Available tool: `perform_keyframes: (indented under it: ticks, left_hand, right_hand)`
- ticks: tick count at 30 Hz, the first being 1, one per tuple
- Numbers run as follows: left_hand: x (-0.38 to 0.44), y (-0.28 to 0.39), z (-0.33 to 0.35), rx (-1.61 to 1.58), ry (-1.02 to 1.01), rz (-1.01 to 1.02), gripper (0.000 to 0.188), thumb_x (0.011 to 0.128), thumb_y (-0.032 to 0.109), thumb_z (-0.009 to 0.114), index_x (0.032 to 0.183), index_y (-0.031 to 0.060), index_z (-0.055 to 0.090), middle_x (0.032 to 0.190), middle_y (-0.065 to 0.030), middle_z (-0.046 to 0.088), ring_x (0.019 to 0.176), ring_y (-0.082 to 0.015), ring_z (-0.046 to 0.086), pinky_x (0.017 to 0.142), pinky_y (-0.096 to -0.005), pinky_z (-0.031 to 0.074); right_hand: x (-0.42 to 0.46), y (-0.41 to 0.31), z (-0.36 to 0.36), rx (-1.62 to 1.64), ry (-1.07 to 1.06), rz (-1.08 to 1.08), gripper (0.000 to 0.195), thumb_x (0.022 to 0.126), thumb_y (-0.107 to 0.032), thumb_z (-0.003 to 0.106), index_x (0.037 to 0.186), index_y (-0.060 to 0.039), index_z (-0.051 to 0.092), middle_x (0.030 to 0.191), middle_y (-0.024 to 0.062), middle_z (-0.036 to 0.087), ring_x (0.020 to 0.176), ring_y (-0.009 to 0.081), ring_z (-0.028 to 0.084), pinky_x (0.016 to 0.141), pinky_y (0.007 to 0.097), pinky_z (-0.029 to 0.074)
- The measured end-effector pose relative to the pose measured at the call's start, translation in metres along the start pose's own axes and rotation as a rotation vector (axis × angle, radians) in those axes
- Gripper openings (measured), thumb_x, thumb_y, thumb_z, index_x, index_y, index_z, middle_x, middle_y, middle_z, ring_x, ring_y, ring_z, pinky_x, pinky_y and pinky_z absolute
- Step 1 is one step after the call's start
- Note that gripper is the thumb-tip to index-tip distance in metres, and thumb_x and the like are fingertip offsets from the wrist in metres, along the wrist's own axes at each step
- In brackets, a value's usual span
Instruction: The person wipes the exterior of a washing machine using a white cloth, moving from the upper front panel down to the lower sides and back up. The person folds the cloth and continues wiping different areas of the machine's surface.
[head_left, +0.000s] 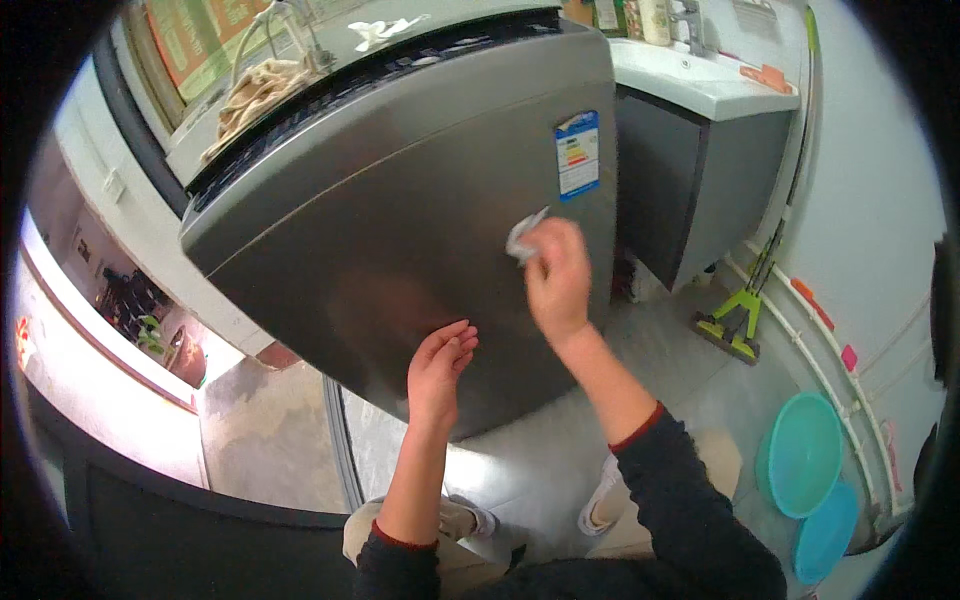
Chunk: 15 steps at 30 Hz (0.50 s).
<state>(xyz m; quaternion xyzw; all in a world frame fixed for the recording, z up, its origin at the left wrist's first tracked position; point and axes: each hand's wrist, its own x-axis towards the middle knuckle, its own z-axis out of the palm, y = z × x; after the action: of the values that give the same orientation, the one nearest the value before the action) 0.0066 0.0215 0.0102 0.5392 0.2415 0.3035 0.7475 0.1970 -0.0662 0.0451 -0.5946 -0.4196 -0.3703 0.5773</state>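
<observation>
A dark grey washing machine (375, 247) fills the middle of the head view, its front panel facing me. My right hand (556, 270) pinches a crumpled white wipe (526, 234) at the right part of that panel, below the blue-edged energy label (577, 156). The hand is slightly blurred. Lower and to the left, my left hand (439, 367) is in front of the panel with nothing in it, fingers loosely bent. Whether its fingertips touch the panel I cannot tell. Another crumpled white wipe (381, 31) lies above the machine's back edge.
A beige cloth (262, 94) lies by the hose at upper left. To the right stand a white washbasin (675, 71) on a grey cabinet (739, 165), a green sponge mop (739, 322), a turquoise basin (802, 454) and a blue basin (825, 532). Pipes (825, 375) run along the wall.
</observation>
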Motion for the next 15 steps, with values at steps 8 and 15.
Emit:
perform_keyframes:
  ticks: [8, 15]
  left_hand:
    - [-0.005, 0.001, -0.005, 0.115, 0.03, 0.115, 0.031, 0.098, 0.012, 0.055, 0.126, 0.0013, 0.062, 0.121, -0.0087, 0.067, 0.106, -0.0152, 0.063, 0.094, -0.0286, 0.049]
    - [-0.011, 0.007, -0.009, 0.093, 0.107, 0.213, 0.028, 0.098, 0.01, 0.055, 0.123, 0.0013, 0.064, 0.118, -0.0084, 0.068, 0.106, -0.0146, 0.062, 0.094, -0.0281, 0.047]
  right_hand:
    - [0.099, -0.012, -0.007, 0.086, 0.007, -0.246, 0.031, 0.08, 0.006, 0.065, 0.107, -0.0063, 0.06, 0.108, 0.0144, 0.06, 0.105, 0.0358, 0.059, 0.091, 0.0437, 0.049]
    - [0.056, -0.016, 0.007, 0.06, -0.027, -0.251, 0.013, 0.082, -0.001, 0.067, 0.094, -0.0055, 0.066, 0.101, 0.0143, 0.064, 0.099, 0.0365, 0.061, 0.087, 0.0437, 0.05]
